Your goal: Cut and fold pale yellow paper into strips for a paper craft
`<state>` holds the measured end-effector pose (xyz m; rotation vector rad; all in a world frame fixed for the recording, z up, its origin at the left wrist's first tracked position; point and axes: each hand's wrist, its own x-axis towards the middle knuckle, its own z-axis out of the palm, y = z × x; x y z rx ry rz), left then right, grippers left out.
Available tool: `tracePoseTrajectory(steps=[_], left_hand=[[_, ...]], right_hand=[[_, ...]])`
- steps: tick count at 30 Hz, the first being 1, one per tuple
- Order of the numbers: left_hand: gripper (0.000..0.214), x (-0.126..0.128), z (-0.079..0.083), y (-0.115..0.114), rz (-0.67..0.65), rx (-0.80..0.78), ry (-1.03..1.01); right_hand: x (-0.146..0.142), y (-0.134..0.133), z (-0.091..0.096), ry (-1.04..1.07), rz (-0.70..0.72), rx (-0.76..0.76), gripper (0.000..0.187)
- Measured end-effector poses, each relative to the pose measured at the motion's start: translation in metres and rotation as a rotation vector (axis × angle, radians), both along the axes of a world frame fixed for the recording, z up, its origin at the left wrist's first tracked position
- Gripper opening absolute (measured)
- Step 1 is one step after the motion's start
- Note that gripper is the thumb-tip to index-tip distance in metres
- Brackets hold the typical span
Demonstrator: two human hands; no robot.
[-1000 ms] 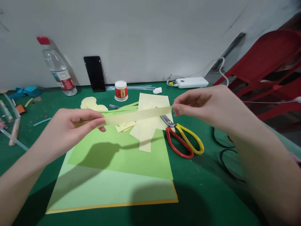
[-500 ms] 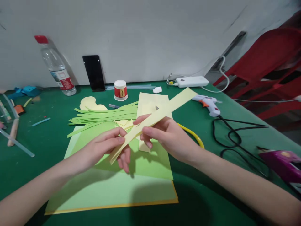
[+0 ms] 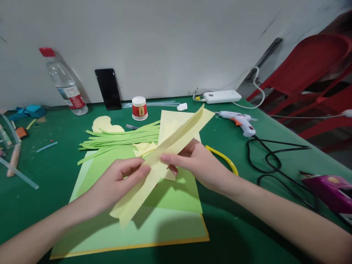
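A pale yellow paper strip [image 3: 165, 161], creased lengthwise and partly opened out, slants above the stacked sheets. My left hand [image 3: 121, 183] pinches its lower left edge, thumb on top. On the opposite edge, my right hand [image 3: 195, 161] grips it with the thumb in front and the other fingers behind, mostly hidden. Beneath lie a bright green sheet [image 3: 178, 196] and a light green sheet [image 3: 115, 233]. Behind the strip rest a pale yellow sheet [image 3: 170, 117], some small yellow paper pieces [image 3: 143, 148] and a bunch of green paper strips [image 3: 123, 136].
A glue gun [image 3: 242, 123] with a black cord lies at the right, near a purple tool [image 3: 330, 187] and a yellow tube [image 3: 224, 157]. Along the wall stand a bottle [image 3: 67, 86], a phone [image 3: 108, 89], a paper cup [image 3: 140, 108] and a white power strip [image 3: 222, 96].
The folded strip has been opened out and now looks wider, with its crease showing. Its lower end hangs nearer to me. Both hands still hold it.
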<state>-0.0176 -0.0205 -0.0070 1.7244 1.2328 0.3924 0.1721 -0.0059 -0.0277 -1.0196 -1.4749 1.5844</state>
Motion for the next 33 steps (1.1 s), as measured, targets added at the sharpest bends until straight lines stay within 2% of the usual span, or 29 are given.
tracePoseTrajectory(steps=[2, 5, 9, 12, 14, 16, 19, 21, 23, 27, 29, 33], left_hand=[[0.037, 0.000, 0.001, 0.001, -0.039, -0.012, 0.013], [0.036, -0.002, 0.003, 0.002, -0.130, 0.041, 0.055], [0.037, -0.010, 0.005, 0.008, -0.199, 0.256, 0.145], [0.035, -0.015, -0.002, 0.015, -0.163, 0.420, 0.334], [0.031, -0.016, -0.010, 0.018, -0.058, 0.582, 0.454], [0.035, -0.015, -0.018, 0.019, 0.002, 0.817, 0.476], [0.036, -0.010, -0.021, 0.013, -0.123, 1.154, 0.413], [0.037, -0.008, -0.018, 0.005, -0.197, 1.282, 0.371], [0.040, -0.007, -0.012, -0.005, -0.207, 1.344, 0.317], [0.036, -0.005, -0.001, -0.022, -0.198, 1.357, 0.237], [0.033, -0.004, 0.001, -0.025, -0.213, 1.363, 0.303], [0.042, -0.004, -0.004, -0.018, -0.225, 1.329, 0.420]], right_hand=[[0.003, 0.002, 0.000, 0.047, -0.010, -0.010, 0.019], [0.010, 0.006, 0.006, 0.101, -0.105, -0.007, 0.018], [0.025, 0.014, 0.023, 0.059, -0.240, 0.108, 0.014], [0.032, 0.017, 0.032, -0.105, -0.212, 0.113, 0.019], [0.030, 0.015, 0.033, -0.176, -0.118, 0.067, 0.021], [0.022, 0.011, 0.029, -0.187, -0.045, 0.035, 0.023], [0.005, 0.001, 0.020, -0.151, 0.008, 0.005, 0.027], [-0.004, -0.006, 0.015, -0.082, 0.020, -0.007, 0.026], [-0.010, -0.011, 0.013, -0.013, 0.013, -0.034, 0.023], [-0.010, -0.013, 0.014, 0.078, 0.003, -0.101, 0.018], [-0.008, -0.014, 0.016, 0.106, 0.010, -0.103, 0.018], [-0.006, -0.020, 0.018, 0.110, 0.040, -0.108, 0.017]])
